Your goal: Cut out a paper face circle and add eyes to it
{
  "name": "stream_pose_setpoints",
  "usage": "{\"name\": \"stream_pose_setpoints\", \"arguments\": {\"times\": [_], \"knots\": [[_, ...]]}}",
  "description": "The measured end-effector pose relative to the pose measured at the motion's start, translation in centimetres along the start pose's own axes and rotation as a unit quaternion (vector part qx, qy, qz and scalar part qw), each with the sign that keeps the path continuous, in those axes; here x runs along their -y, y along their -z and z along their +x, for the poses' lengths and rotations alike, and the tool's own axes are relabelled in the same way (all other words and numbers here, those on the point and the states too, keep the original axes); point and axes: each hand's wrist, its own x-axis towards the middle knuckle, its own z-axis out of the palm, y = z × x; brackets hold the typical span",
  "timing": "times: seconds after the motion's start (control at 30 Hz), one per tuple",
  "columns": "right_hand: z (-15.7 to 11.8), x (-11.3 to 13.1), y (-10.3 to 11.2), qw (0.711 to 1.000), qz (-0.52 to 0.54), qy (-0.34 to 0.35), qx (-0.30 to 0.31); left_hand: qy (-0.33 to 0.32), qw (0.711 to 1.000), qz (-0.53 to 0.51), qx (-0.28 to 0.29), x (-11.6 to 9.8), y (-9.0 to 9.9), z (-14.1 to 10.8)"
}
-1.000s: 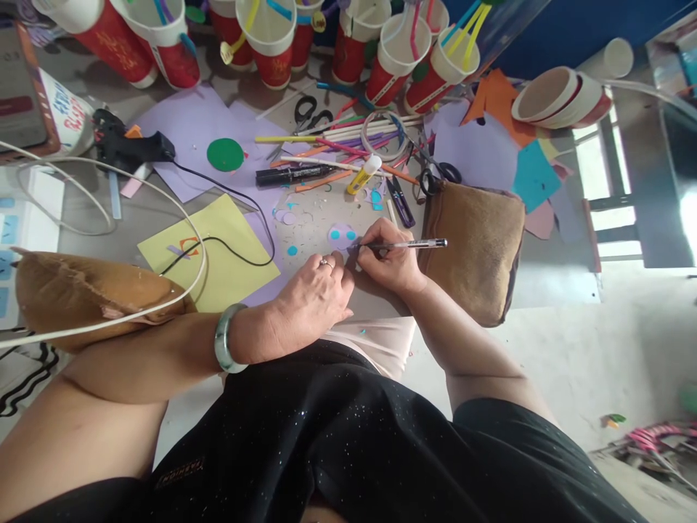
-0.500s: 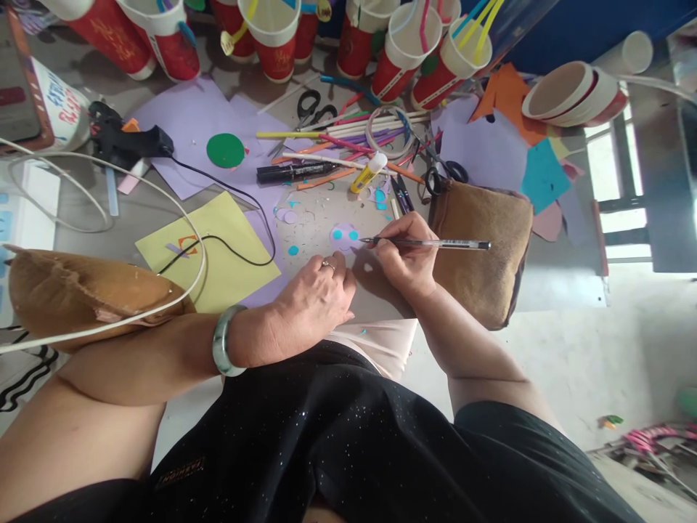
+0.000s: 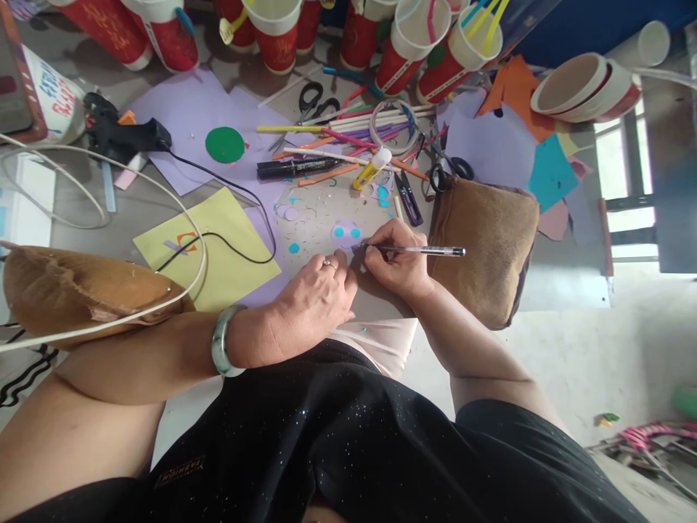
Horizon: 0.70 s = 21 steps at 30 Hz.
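A pen (image 3: 430,250) is gripped in my right hand (image 3: 400,258), lying nearly level with its tip at the lower right edge of a small purple paper circle (image 3: 343,241). Two blue dots sit side by side on that circle. My left hand (image 3: 316,298), fingers bent and held together, presses its fingertips at the circle's lower edge and wears a ring. A loose blue paper dot (image 3: 294,248) and small purple discs (image 3: 287,212) lie to the left among paper scraps. Just beyond my right hand is a pair of purple-handled snips (image 3: 408,200).
A glue stick (image 3: 372,168), black marker (image 3: 297,168), scissors (image 3: 451,168) and colored sticks cover the table's middle. Red paper cups (image 3: 275,43) line the back. A glue gun (image 3: 128,134) with a cord lies left; a brown cushion (image 3: 482,250) is right of my hand.
My right hand has shifted slightly left and toward me, bringing the pen tip from beside the right blue dot down to the circle's lower edge. My left hand stays nearly still.
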Motion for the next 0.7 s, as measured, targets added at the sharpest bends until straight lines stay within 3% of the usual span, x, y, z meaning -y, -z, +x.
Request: {"name": "stream_pose_setpoints", "arguments": {"times": [0.7], "knots": [[-0.11,-0.08,0.02,0.999,-0.022,-0.013,0.026,-0.002,1.0,0.007,0.0,0.07,0.18,-0.02]]}}
